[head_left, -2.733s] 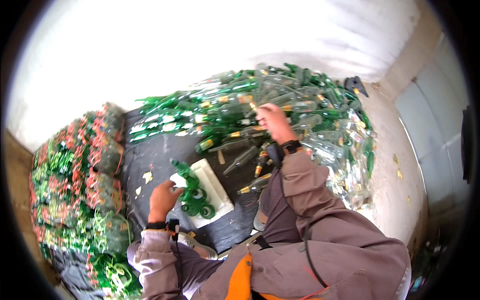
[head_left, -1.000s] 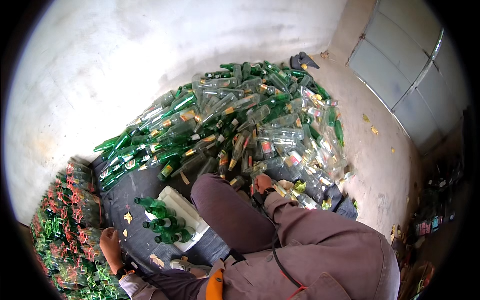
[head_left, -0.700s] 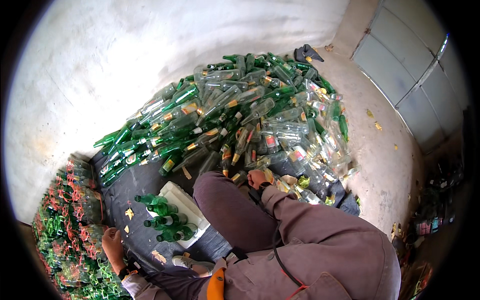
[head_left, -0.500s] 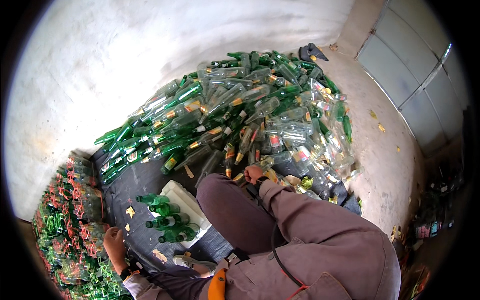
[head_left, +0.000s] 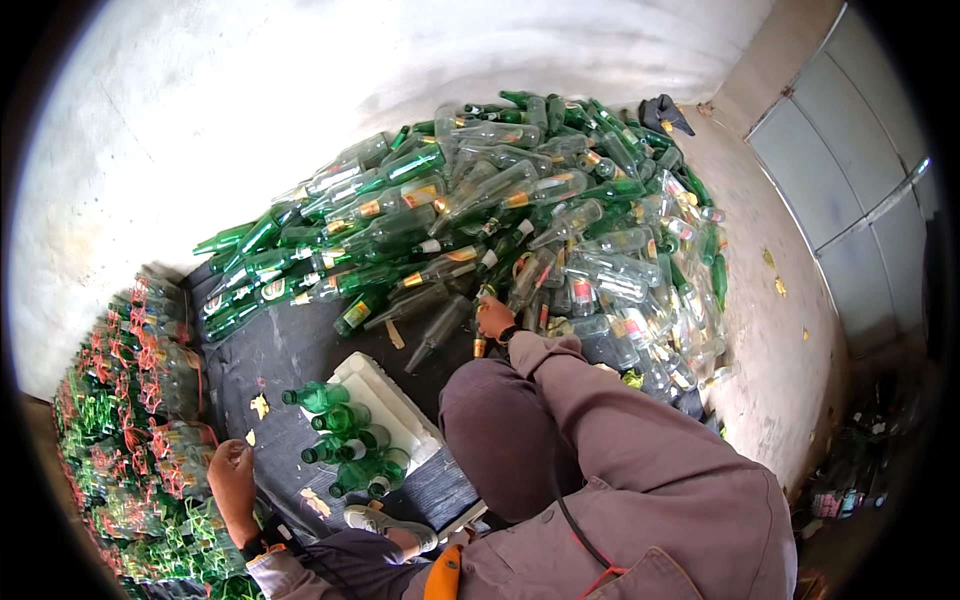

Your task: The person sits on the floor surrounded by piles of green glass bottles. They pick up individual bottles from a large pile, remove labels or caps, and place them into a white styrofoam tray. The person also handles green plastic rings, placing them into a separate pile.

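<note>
Right hand [head_left: 493, 318]: set at the near edge of the heap, among loose bottles [head_left: 600, 270]; fingers curled in beside a gold-necked bottle [head_left: 480, 345]. Whether they close on glass cannot be told, since the back of the hand covers the fingertips.

Left hand [head_left: 232, 478]: held up at the left, between the tied bundles and the group of green bottles; fingers half bent, nothing seen in them, though a small pinched item cannot be ruled out. The forearm lies close over the left leg, perhaps for support.

Green bottles [head_left: 345, 418]: a small close group, necks leftward in view, at the left edge of a white slab [head_left: 405, 405]; upright or lying, cannot tell. The slab probably sets them apart from the heap and gives a flat base.

Loose bottles: clear and green, many labelled, lying slantwise over one another near the pale wall [head_left: 250, 110], which likely keeps the heap from spreading backward.

Bundles [head_left: 165, 385]: bottles bound with red and green ties, ranked at far left; the ties presumably hold each block together.

Black sheet [head_left: 265, 350]: spread beneath slab and heap edge, probably to shield glass from the floor.
</note>
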`<state>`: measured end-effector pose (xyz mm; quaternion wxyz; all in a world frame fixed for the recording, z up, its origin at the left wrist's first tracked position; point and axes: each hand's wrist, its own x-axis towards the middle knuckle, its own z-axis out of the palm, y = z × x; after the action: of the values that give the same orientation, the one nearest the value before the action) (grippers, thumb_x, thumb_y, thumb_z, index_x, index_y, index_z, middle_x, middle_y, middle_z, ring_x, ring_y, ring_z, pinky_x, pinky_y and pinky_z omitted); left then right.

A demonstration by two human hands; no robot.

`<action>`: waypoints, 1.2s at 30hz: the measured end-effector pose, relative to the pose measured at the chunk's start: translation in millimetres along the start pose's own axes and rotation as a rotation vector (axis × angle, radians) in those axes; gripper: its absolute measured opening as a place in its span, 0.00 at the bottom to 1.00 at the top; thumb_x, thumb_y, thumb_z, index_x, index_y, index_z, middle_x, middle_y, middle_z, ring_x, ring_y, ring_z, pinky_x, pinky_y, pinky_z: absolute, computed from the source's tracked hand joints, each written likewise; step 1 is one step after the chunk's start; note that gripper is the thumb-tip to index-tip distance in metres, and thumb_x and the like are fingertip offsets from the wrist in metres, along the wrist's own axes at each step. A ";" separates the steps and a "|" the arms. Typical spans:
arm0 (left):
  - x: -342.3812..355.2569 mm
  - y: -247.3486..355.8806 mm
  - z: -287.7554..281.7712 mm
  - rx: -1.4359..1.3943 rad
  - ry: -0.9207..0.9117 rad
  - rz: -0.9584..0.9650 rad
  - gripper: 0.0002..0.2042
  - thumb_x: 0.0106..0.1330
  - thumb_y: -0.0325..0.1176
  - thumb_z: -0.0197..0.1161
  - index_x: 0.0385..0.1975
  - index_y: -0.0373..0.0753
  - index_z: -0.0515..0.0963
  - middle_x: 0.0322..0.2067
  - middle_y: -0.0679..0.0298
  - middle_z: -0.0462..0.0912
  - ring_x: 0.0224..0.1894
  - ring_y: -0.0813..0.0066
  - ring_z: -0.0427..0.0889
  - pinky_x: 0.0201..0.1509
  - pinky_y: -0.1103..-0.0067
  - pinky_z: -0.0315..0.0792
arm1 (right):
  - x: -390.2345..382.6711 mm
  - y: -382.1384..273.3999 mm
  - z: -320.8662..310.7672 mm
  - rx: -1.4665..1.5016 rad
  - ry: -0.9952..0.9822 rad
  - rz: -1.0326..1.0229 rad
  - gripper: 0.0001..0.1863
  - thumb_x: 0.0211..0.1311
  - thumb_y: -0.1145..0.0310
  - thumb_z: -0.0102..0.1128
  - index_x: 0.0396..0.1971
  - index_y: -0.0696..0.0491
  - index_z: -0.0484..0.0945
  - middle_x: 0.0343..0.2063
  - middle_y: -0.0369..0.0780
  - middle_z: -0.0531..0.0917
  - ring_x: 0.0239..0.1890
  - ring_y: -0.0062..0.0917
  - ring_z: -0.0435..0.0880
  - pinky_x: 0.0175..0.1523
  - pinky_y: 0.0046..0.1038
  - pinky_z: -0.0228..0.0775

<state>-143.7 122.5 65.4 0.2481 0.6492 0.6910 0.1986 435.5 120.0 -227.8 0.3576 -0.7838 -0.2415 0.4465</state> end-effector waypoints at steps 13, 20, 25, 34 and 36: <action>8.1 12.0 16.2 0.034 -0.030 0.013 0.09 0.62 0.27 0.67 0.41 0.31 0.81 0.33 0.57 0.86 0.36 0.70 0.86 0.41 0.75 0.78 | 50.1 -14.3 -2.0 -0.132 -0.143 0.098 0.30 0.75 0.63 0.56 0.74 0.49 0.63 0.41 0.48 0.84 0.29 0.32 0.81 0.35 0.39 0.74; 5.6 5.6 17.3 -0.008 -0.024 0.031 0.08 0.63 0.26 0.66 0.39 0.30 0.81 0.30 0.60 0.85 0.33 0.76 0.83 0.37 0.78 0.75 | 48.9 0.1 11.6 -0.313 0.061 -0.082 0.13 0.71 0.61 0.60 0.50 0.50 0.82 0.42 0.45 0.85 0.37 0.36 0.85 0.44 0.43 0.77; 11.9 3.7 17.5 -0.016 -0.074 0.004 0.10 0.62 0.25 0.67 0.41 0.30 0.81 0.32 0.56 0.85 0.35 0.70 0.85 0.42 0.76 0.77 | 40.9 24.0 11.8 -0.319 0.190 -0.238 0.09 0.65 0.61 0.60 0.38 0.49 0.83 0.36 0.46 0.85 0.38 0.46 0.83 0.46 0.46 0.76; -16.3 59.3 -11.7 0.251 -0.173 0.066 0.19 0.69 0.44 0.65 0.48 0.34 0.83 0.42 0.50 0.87 0.42 0.52 0.84 0.48 0.64 0.75 | 8.4 17.1 19.8 -0.232 0.163 -0.147 0.08 0.63 0.64 0.59 0.38 0.49 0.81 0.34 0.47 0.84 0.39 0.47 0.81 0.45 0.47 0.73; -18.2 61.0 -10.1 0.264 -0.166 0.084 0.18 0.69 0.43 0.65 0.48 0.33 0.83 0.42 0.50 0.87 0.41 0.52 0.84 0.48 0.64 0.75 | -4.6 13.2 16.7 -0.246 0.139 -0.168 0.06 0.66 0.64 0.60 0.37 0.50 0.79 0.31 0.47 0.82 0.35 0.46 0.80 0.43 0.48 0.70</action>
<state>-100.5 109.6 111.4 0.2082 0.7185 0.6607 0.0620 419.5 114.2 -241.4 0.3110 -0.8276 -0.3338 0.3270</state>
